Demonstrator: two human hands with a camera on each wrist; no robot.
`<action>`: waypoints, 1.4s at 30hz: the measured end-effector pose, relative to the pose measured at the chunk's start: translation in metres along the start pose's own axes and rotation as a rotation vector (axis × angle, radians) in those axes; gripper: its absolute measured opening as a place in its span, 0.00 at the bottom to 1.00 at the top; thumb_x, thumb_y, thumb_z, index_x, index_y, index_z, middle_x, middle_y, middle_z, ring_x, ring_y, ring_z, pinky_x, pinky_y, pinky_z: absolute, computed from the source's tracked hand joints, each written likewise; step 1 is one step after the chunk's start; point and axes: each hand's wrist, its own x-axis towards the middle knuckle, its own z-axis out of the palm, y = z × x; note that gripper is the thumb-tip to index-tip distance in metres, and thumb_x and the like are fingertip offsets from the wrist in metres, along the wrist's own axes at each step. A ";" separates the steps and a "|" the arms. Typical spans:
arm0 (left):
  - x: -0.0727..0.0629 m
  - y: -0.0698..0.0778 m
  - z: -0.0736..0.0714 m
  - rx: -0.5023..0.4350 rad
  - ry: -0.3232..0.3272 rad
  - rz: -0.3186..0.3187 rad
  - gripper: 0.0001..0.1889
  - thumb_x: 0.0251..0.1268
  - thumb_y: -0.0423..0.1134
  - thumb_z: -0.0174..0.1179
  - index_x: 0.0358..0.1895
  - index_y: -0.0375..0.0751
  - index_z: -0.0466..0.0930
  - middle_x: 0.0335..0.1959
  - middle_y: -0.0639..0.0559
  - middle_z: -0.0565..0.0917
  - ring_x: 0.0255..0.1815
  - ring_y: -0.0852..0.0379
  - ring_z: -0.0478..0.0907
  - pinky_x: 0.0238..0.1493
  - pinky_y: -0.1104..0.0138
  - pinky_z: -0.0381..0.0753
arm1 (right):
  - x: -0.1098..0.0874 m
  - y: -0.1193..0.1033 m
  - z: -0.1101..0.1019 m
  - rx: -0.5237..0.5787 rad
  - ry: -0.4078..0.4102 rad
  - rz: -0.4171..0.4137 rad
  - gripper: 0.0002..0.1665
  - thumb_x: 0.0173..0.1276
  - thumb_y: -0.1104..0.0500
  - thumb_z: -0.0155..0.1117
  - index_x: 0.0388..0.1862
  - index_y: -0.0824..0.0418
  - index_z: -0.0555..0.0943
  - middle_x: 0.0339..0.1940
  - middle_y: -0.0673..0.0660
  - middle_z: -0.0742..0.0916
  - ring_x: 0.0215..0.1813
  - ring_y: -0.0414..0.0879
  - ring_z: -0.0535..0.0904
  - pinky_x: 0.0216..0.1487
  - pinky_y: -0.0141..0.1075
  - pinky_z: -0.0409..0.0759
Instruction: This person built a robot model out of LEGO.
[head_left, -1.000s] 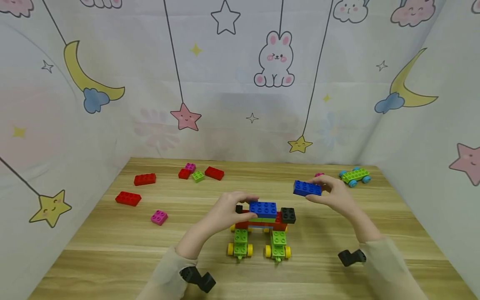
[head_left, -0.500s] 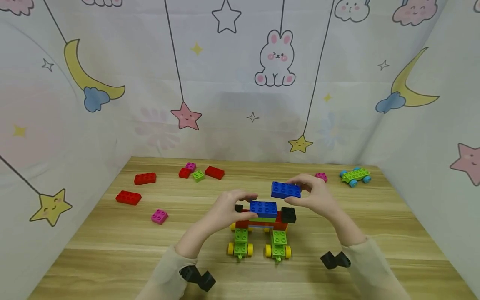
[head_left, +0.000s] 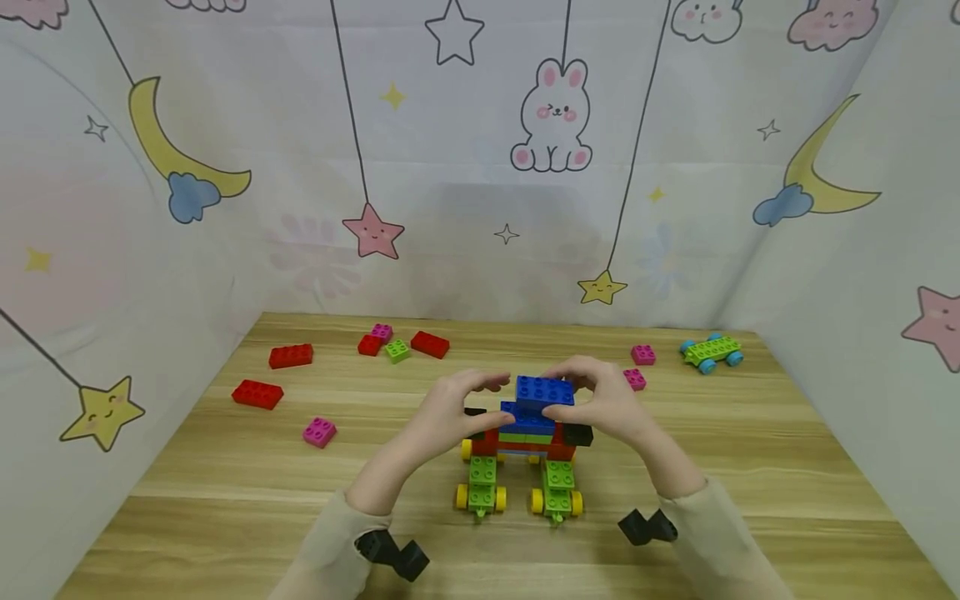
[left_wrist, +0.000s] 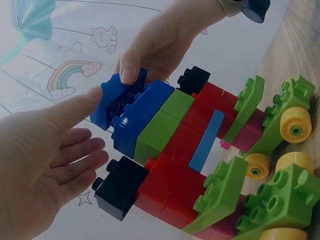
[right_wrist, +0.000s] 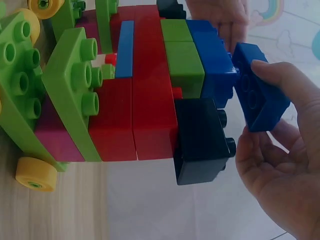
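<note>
My right hand (head_left: 603, 402) pinches a blue toy brick (head_left: 545, 390) between thumb and fingers. The brick hovers slightly tilted, close over a second blue brick (left_wrist: 150, 107) on top of the built model. In the right wrist view, a narrow gap separates the held blue brick (right_wrist: 260, 95) from the studs below. My left hand (head_left: 450, 412) is at the model's left side, fingers spread and thumb tip right by the held brick's end. The model has red bricks (right_wrist: 152, 90), green bricks (right_wrist: 183, 55), black end bricks (right_wrist: 202, 140) and green wheeled bases (head_left: 482, 487) with yellow wheels.
Red bricks (head_left: 257, 394) and a pink brick (head_left: 319, 432) lie on the wooden table (head_left: 225, 517) at left. Behind them sits a small cluster with a green brick (head_left: 397, 351). At back right are pink bricks (head_left: 642, 355) and a green car base (head_left: 712, 350) with blue wheels.
My right hand has carried the blue brick leftward and down, from right of the model to just above its top. The pink bricks behind it came into view. My left hand barely moved.
</note>
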 end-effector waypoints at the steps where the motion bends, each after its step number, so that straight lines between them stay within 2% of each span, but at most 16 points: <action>1: 0.000 0.000 0.000 0.001 0.002 0.003 0.27 0.61 0.43 0.68 0.62 0.37 0.77 0.56 0.44 0.84 0.57 0.47 0.80 0.57 0.52 0.80 | 0.000 0.000 0.001 0.004 -0.004 -0.006 0.21 0.55 0.64 0.76 0.49 0.65 0.84 0.44 0.60 0.87 0.39 0.44 0.79 0.44 0.34 0.81; 6: 0.000 0.000 0.000 0.015 0.003 0.024 0.26 0.62 0.44 0.67 0.61 0.36 0.77 0.54 0.44 0.84 0.56 0.47 0.80 0.57 0.51 0.80 | 0.001 0.000 0.008 -0.012 -0.013 -0.026 0.21 0.54 0.63 0.77 0.48 0.63 0.84 0.44 0.58 0.87 0.37 0.42 0.79 0.43 0.37 0.82; 11: -0.001 0.001 0.001 0.022 0.004 0.044 0.24 0.63 0.43 0.66 0.60 0.36 0.78 0.53 0.44 0.84 0.55 0.48 0.81 0.57 0.53 0.80 | 0.001 -0.001 0.013 -0.046 -0.024 -0.044 0.20 0.54 0.61 0.77 0.47 0.62 0.85 0.43 0.57 0.88 0.38 0.40 0.80 0.43 0.36 0.82; 21: 0.000 0.001 0.002 0.023 -0.017 0.048 0.22 0.64 0.43 0.65 0.59 0.36 0.79 0.53 0.44 0.85 0.55 0.49 0.81 0.57 0.54 0.80 | -0.001 -0.003 0.016 -0.044 -0.041 -0.037 0.20 0.55 0.62 0.77 0.47 0.63 0.85 0.43 0.58 0.88 0.39 0.48 0.80 0.44 0.40 0.82; 25: 0.000 0.000 0.002 0.030 -0.022 0.049 0.22 0.64 0.42 0.65 0.59 0.36 0.80 0.52 0.44 0.85 0.54 0.49 0.82 0.56 0.54 0.81 | -0.001 -0.003 0.016 -0.047 -0.047 -0.036 0.20 0.56 0.61 0.76 0.48 0.63 0.85 0.44 0.58 0.87 0.40 0.47 0.80 0.45 0.39 0.82; 31: 0.000 -0.001 0.002 0.036 -0.025 0.063 0.22 0.64 0.41 0.65 0.58 0.34 0.80 0.51 0.44 0.85 0.52 0.49 0.82 0.55 0.52 0.81 | -0.001 -0.004 0.017 -0.043 -0.056 -0.027 0.20 0.57 0.61 0.76 0.49 0.63 0.85 0.46 0.59 0.87 0.40 0.43 0.79 0.46 0.48 0.83; 38: 0.000 -0.001 0.002 0.032 -0.030 0.061 0.21 0.64 0.41 0.65 0.58 0.35 0.80 0.50 0.44 0.85 0.52 0.50 0.82 0.54 0.53 0.81 | -0.001 -0.004 0.018 -0.052 -0.064 -0.026 0.20 0.57 0.60 0.76 0.49 0.63 0.85 0.46 0.58 0.87 0.40 0.42 0.79 0.46 0.43 0.83; 42: 0.000 0.000 0.001 0.018 -0.036 0.045 0.21 0.65 0.41 0.65 0.58 0.36 0.80 0.50 0.45 0.85 0.52 0.49 0.82 0.54 0.52 0.82 | -0.001 -0.004 0.017 -0.044 -0.065 -0.014 0.21 0.57 0.60 0.76 0.50 0.64 0.84 0.45 0.59 0.87 0.39 0.42 0.79 0.45 0.46 0.83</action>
